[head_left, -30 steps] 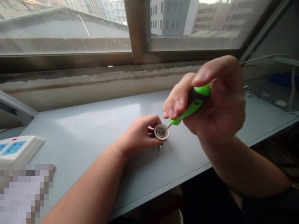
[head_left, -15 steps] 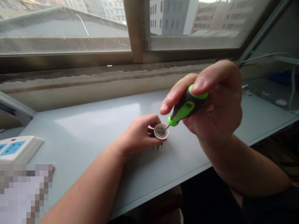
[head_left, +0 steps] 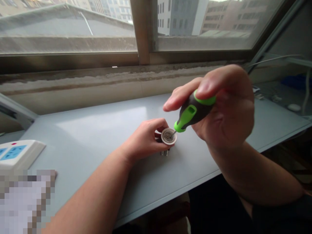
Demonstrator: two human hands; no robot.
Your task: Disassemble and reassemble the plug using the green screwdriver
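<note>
My left hand point(head_left: 146, 138) is closed around a plug-in lamp holder point(head_left: 169, 136), a round piece with a white rim and a dull metal inside. Its open mouth faces up toward me, and metal prongs point(head_left: 166, 152) stick out below, just above the table. In my right hand point(head_left: 230, 104) is a green and black screwdriver point(head_left: 192, 112), tilted down to the left. The thumb presses near the handle's end, while the forefinger stretches out past it. The screwdriver's thin shaft reaches inside the lamp holder; its very tip is hard to make out.
Both arms are over a pale grey table point(head_left: 92, 136). A white power strip point(head_left: 29, 152) with blue sockets lies at the left, behind a blurred-out flat object point(head_left: 21, 201). A window point(head_left: 143, 32) rises behind the table. Small items, one a white round thing point(head_left: 293, 107), sit far right.
The screwdriver handle has turned slightly in my right hand, and the forefinger has stretched further left. My left hand keeps its hold on the lamp holder. The view has shifted a little.
</note>
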